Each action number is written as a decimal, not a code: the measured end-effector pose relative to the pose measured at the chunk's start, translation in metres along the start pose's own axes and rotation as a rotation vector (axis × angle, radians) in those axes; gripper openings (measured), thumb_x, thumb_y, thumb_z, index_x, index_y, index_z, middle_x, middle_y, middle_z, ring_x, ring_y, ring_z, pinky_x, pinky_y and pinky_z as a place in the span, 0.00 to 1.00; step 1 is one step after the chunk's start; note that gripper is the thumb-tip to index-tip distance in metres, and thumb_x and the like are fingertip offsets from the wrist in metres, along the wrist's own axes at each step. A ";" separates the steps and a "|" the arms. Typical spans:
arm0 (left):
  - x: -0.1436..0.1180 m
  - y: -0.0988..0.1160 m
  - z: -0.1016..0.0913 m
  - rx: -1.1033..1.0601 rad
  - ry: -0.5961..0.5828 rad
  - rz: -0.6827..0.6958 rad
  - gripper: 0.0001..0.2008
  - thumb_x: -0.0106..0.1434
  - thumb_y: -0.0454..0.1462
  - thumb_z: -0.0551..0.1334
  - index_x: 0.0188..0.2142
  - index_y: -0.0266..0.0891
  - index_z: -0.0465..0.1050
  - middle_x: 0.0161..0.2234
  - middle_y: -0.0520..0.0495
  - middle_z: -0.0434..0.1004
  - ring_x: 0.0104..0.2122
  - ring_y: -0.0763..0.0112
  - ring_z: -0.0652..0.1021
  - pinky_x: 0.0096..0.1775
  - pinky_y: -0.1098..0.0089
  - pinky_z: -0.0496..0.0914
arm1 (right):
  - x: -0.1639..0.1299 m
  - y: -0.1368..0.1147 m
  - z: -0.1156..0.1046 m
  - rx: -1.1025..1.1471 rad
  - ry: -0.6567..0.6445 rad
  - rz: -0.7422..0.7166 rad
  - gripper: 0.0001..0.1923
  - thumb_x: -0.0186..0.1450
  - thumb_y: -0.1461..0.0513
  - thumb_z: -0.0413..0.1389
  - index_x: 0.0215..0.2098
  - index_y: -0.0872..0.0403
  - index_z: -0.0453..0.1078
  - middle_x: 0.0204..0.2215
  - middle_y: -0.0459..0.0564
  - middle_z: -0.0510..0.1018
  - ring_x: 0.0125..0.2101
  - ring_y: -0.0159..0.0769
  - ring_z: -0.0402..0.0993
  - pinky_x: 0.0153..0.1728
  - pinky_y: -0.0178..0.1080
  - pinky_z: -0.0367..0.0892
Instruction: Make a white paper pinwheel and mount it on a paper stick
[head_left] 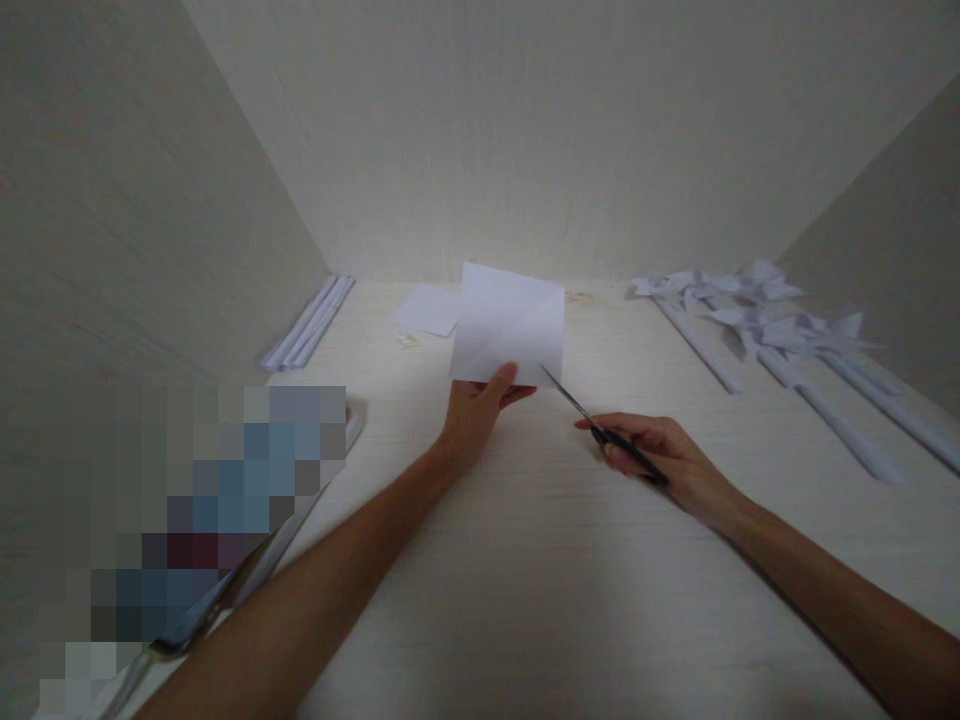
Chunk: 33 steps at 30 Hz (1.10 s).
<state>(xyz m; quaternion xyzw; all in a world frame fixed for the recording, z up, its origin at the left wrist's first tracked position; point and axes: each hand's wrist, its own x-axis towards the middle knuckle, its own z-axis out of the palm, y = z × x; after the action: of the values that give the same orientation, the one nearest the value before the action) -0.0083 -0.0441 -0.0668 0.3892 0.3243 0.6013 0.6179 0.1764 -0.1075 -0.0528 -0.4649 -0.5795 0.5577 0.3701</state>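
Observation:
My left hand (480, 405) pinches the lower edge of a square sheet of white paper (510, 320), thumb in front and fingers behind. A faint diagonal crease runs across the sheet toward its upper right corner. My right hand (660, 455) grips a pair of scissors (622, 450) by the black handles. The scissors' blades point up and left, their tip at the sheet's lower right part; whether they touch the paper I cannot tell. Behind the held sheet, another piece of white paper (427, 308) lies on the table.
Several rolled white paper sticks (309, 322) lie at the back left. Paper pinwheels (750, 320) on rolled sticks lie along the right side of the pale table (480, 600). A blurred-out object (247, 500) stands at the left. Pale walls (525, 130) enclose the table's back and sides.

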 end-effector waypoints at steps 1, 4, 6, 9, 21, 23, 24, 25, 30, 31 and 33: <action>0.000 0.000 0.000 -0.003 -0.002 0.001 0.11 0.48 0.37 0.63 0.32 0.34 0.70 0.32 0.49 0.75 0.29 0.72 0.77 0.34 0.70 0.74 | 0.000 0.000 0.000 -0.001 -0.002 0.002 0.17 0.54 0.58 0.56 0.40 0.58 0.70 0.17 0.43 0.62 0.18 0.24 0.54 0.17 0.31 0.48; 0.001 -0.001 0.000 -0.014 -0.010 0.011 0.11 0.48 0.36 0.63 0.33 0.35 0.70 0.32 0.50 0.75 0.30 0.72 0.77 0.33 0.70 0.74 | 0.000 0.001 -0.001 0.008 -0.001 0.011 0.17 0.54 0.58 0.56 0.40 0.57 0.70 0.18 0.43 0.63 0.18 0.25 0.55 0.18 0.31 0.48; 0.001 -0.001 -0.001 -0.015 -0.013 0.013 0.09 0.48 0.36 0.62 0.31 0.35 0.70 0.32 0.50 0.75 0.29 0.73 0.77 0.33 0.71 0.74 | 0.000 0.002 -0.001 0.015 -0.002 0.016 0.17 0.54 0.58 0.56 0.40 0.57 0.70 0.18 0.44 0.63 0.19 0.25 0.56 0.18 0.31 0.48; 0.001 -0.001 -0.001 -0.015 -0.009 0.010 0.07 0.49 0.36 0.62 0.28 0.35 0.70 0.31 0.50 0.75 0.29 0.73 0.77 0.33 0.71 0.74 | 0.000 0.004 -0.001 0.011 -0.002 0.019 0.16 0.54 0.59 0.56 0.40 0.56 0.70 0.18 0.43 0.62 0.19 0.25 0.55 0.18 0.31 0.48; 0.001 0.000 0.000 -0.022 -0.017 0.014 0.09 0.48 0.36 0.62 0.31 0.36 0.69 0.30 0.51 0.75 0.28 0.74 0.76 0.32 0.72 0.74 | 0.000 0.008 -0.002 -0.022 0.004 0.010 0.18 0.54 0.57 0.55 0.42 0.57 0.69 0.18 0.43 0.61 0.19 0.25 0.55 0.18 0.31 0.49; 0.001 0.000 0.000 -0.024 -0.027 0.020 0.12 0.49 0.36 0.62 0.35 0.37 0.69 0.31 0.52 0.75 0.29 0.74 0.77 0.32 0.72 0.74 | 0.000 0.008 -0.002 -0.030 0.006 0.011 0.19 0.54 0.57 0.55 0.42 0.57 0.69 0.17 0.43 0.61 0.19 0.25 0.55 0.18 0.31 0.49; 0.001 0.000 -0.001 -0.021 -0.028 0.020 0.12 0.49 0.35 0.62 0.36 0.37 0.69 0.31 0.52 0.75 0.29 0.74 0.77 0.32 0.71 0.74 | 0.000 0.008 -0.002 -0.034 0.008 0.011 0.19 0.54 0.57 0.55 0.42 0.57 0.69 0.17 0.42 0.61 0.18 0.25 0.55 0.18 0.31 0.49; 0.001 0.000 -0.001 -0.016 -0.028 0.019 0.13 0.49 0.35 0.62 0.37 0.38 0.69 0.31 0.51 0.75 0.29 0.74 0.77 0.33 0.71 0.74 | 0.000 0.008 -0.002 -0.039 0.011 0.014 0.19 0.54 0.57 0.55 0.42 0.57 0.70 0.17 0.42 0.61 0.18 0.25 0.55 0.17 0.31 0.49; 0.000 0.001 0.000 -0.015 -0.020 0.013 0.14 0.49 0.35 0.62 0.38 0.38 0.68 0.30 0.52 0.75 0.29 0.74 0.76 0.33 0.71 0.74 | 0.000 0.005 0.000 -0.058 0.026 0.028 0.20 0.52 0.56 0.56 0.40 0.57 0.70 0.17 0.42 0.59 0.18 0.25 0.53 0.17 0.31 0.49; 0.000 0.001 0.000 -0.020 -0.020 0.012 0.14 0.49 0.35 0.62 0.37 0.38 0.69 0.30 0.52 0.75 0.29 0.74 0.76 0.32 0.72 0.74 | 0.000 0.004 0.000 -0.056 0.025 0.027 0.20 0.52 0.56 0.56 0.40 0.58 0.70 0.16 0.42 0.59 0.18 0.25 0.52 0.17 0.31 0.49; 0.000 0.001 0.001 -0.029 -0.014 0.009 0.13 0.48 0.34 0.62 0.36 0.37 0.69 0.30 0.52 0.75 0.29 0.74 0.76 0.32 0.72 0.74 | 0.001 0.003 0.001 -0.046 0.022 0.025 0.21 0.51 0.55 0.56 0.40 0.58 0.70 0.16 0.41 0.58 0.18 0.25 0.52 0.17 0.31 0.48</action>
<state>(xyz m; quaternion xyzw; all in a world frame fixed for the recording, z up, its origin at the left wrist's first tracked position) -0.0083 -0.0447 -0.0654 0.3856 0.3094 0.6061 0.6231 0.1757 -0.1073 -0.0559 -0.4866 -0.5824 0.5437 0.3584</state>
